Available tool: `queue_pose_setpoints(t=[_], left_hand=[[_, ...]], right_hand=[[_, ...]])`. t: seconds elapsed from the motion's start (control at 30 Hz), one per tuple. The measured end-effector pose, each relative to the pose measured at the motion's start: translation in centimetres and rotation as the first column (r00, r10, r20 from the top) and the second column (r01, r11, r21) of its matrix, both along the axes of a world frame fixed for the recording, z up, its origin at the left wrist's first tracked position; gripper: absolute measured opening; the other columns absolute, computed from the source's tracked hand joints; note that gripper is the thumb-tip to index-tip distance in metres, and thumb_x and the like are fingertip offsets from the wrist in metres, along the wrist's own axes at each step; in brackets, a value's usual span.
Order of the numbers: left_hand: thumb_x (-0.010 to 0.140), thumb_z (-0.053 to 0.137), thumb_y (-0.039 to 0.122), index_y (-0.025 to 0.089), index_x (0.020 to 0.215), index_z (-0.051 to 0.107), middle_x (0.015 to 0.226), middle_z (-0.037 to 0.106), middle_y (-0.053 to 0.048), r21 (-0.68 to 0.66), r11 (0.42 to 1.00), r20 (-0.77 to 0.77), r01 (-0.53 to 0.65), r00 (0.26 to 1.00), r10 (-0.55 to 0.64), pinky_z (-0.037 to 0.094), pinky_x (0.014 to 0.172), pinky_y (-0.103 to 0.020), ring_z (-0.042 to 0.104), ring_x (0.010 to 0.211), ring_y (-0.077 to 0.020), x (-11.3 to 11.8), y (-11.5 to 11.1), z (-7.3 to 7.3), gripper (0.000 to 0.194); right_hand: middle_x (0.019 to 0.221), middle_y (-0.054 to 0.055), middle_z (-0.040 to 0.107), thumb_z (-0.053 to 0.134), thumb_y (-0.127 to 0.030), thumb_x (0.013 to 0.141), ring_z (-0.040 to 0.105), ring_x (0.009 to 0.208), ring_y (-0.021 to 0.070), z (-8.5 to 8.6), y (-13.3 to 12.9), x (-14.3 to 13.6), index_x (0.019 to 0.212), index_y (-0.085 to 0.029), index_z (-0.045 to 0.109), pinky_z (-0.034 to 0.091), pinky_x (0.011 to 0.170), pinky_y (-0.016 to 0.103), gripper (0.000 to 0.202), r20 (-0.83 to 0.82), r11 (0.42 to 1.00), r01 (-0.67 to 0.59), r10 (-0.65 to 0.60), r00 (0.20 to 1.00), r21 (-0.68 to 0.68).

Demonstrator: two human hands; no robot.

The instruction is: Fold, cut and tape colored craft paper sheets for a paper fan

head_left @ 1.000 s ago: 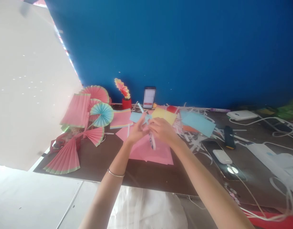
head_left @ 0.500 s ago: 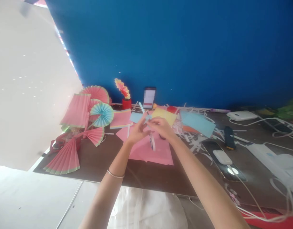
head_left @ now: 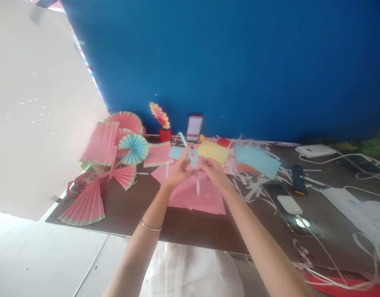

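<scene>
Between my hands is a light blue paper strip (head_left: 193, 158), bent into a small loop or fold, with one narrow end standing up past my left fingers. My left hand (head_left: 178, 170) is closed on it from the left, thumb and fingers pinching. From the right, the fingertips of my right hand (head_left: 213, 170) are together at the strip's edge and appear to pinch it. Below both hands lie pink paper sheets (head_left: 194, 202), overlapping on the dark table. A narrow white strip (head_left: 198, 184) shows between my wrists.
Pleated pink fans (head_left: 85, 204) and a blue pleated rosette (head_left: 133, 148) lie at left. Behind stand a red pot (head_left: 165, 135) and an upright phone (head_left: 194, 127). Yellow paper (head_left: 213, 152), blue paper (head_left: 257, 160), white paper scraps (head_left: 254, 187) and a charging phone (head_left: 289, 210) lie to the right.
My right hand has shifted slightly right and down, uncovering more of the folded blue strip. The left hand stays nearly in place. The whole view has shifted slightly.
</scene>
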State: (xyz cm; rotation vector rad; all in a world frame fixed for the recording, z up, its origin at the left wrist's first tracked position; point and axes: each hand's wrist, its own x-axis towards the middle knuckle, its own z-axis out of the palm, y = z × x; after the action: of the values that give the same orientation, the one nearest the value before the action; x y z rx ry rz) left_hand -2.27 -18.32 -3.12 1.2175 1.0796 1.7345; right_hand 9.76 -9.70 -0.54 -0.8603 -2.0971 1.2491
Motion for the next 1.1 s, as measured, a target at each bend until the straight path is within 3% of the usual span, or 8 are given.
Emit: queue_pose_setpoints(t=[0.23, 0.37, 0.5, 0.6, 0.83, 0.9, 1.0, 1.1], left_hand=[[0.080, 0.058, 0.026, 0.045, 0.140, 0.013, 0.153, 0.006, 0.009, -0.019, 0.999, 0.083, -0.047, 0.995, 0.048, 0.032, 0.107, -0.044, 0.013, 0.139, -0.0266, 0.1, 0.1, -0.3, 0.078], [0.085, 0.053, 0.030, 0.044, 0.139, 0.018, 0.153, 0.010, 0.006, -0.037, 0.992, 0.106, -0.124, 0.986, 0.127, 0.041, 0.100, -0.038, 0.024, 0.137, -0.0259, 0.2, 0.3, -0.5, 0.066], [0.082, 0.058, 0.030, 0.043, 0.138, 0.024, 0.152, 0.016, 0.003, -0.019, 0.981, 0.084, -0.195, 0.977, 0.196, 0.041, 0.100, -0.039, 0.033, 0.132, -0.0257, 0.3, 0.2, -0.3, 0.066], [0.080, 0.061, 0.030, 0.042, 0.137, 0.029, 0.150, 0.024, 0.001, 0.001, 0.975, 0.075, -0.223, 0.972, 0.222, 0.043, 0.099, -0.039, 0.039, 0.129, -0.0257, 0.4, 0.3, -0.3, 0.066], [0.082, 0.056, 0.033, 0.032, 0.137, 0.035, 0.132, 0.050, -0.005, -0.037, 0.940, -0.064, -0.340, 0.939, 0.337, 0.038, 0.102, -0.042, 0.043, 0.126, -0.0263, -0.1, 0.8, -1.4, 0.058], [0.083, 0.055, 0.033, 0.031, 0.134, 0.041, 0.140, 0.040, -0.005, 0.027, 0.858, -0.180, -0.513, 0.841, 0.510, 0.032, 0.106, -0.043, 0.029, 0.134, -0.0274, -0.2, 0.7, -1.6, 0.053], [0.082, 0.056, 0.032, 0.029, 0.129, 0.047, 0.149, 0.023, -0.004, 0.233, 0.692, -0.430, -0.684, 0.566, 0.704, 0.018, 0.112, -0.048, 0.004, 0.141, -0.0279, -0.3, 0.5, -1.7, 0.048], [0.084, 0.052, 0.027, 0.028, 0.123, 0.054, 0.148, 0.027, -0.005, 0.369, 0.736, -0.729, -0.568, 0.314, 0.608, 0.009, 0.110, -0.056, 0.000, 0.140, -0.0289, -0.4, 0.3, -1.8, 0.039]], right_hand=[[0.092, 0.007, 0.067, 0.055, -0.053, 0.077, 0.065, 0.084, 0.0224, -2.7, -2.1, 0.5, 0.087, -0.022, 0.058, 0.052, 0.063, 0.032, 0.033, -0.086, 0.994, -0.027, 0.018, 0.996, -0.109], [0.106, 0.010, 0.063, 0.058, -0.052, 0.074, 0.067, 0.071, 0.0203, -2.6, -2.8, -0.1, 0.096, -0.022, 0.057, 0.052, 0.049, 0.029, 0.038, -0.189, 0.967, -0.078, 0.032, 0.981, -0.243], [0.083, 0.007, 0.067, 0.060, -0.053, 0.071, 0.063, 0.054, 0.0189, -1.6, -2.9, -0.4, 0.091, -0.021, 0.060, 0.041, 0.036, 0.025, 0.038, -0.102, 0.965, 0.012, -0.040, 0.994, -0.260], [0.071, 0.005, 0.067, 0.060, -0.051, 0.071, 0.059, 0.048, 0.0166, -0.9, -2.6, -0.4, 0.079, -0.020, 0.064, 0.044, 0.042, 0.028, 0.033, -0.053, 0.978, 0.043, -0.055, 0.997, -0.206], [0.082, 0.004, 0.070, 0.057, -0.037, 0.075, 0.062, 0.064, 0.0190, -1.6, -1.4, -0.1, 0.076, -0.021, 0.069, 0.049, 0.061, 0.034, 0.020, -0.034, 0.984, 0.080, -0.075, 0.997, 0.159], [0.082, 0.003, 0.070, 0.056, -0.033, 0.075, 0.062, 0.066, 0.0189, -1.9, -1.1, 0.2, 0.076, -0.022, 0.068, 0.049, 0.062, 0.034, 0.017, -0.013, 0.957, 0.103, -0.104, 0.995, 0.273], [0.085, 0.002, 0.069, 0.055, -0.028, 0.076, 0.063, 0.077, 0.0202, -2.1, -0.6, 0.5, 0.075, -0.023, 0.068, 0.049, 0.064, 0.032, 0.014, 0.032, 0.906, 0.111, -0.136, 0.990, 0.409], [0.088, 0.001, 0.069, 0.053, -0.025, 0.079, 0.064, 0.081, 0.0196, -2.0, -0.3, 0.8, 0.079, -0.025, 0.069, 0.048, 0.064, 0.030, 0.016, 0.109, 0.861, 0.065, -0.138, 0.984, 0.504]])
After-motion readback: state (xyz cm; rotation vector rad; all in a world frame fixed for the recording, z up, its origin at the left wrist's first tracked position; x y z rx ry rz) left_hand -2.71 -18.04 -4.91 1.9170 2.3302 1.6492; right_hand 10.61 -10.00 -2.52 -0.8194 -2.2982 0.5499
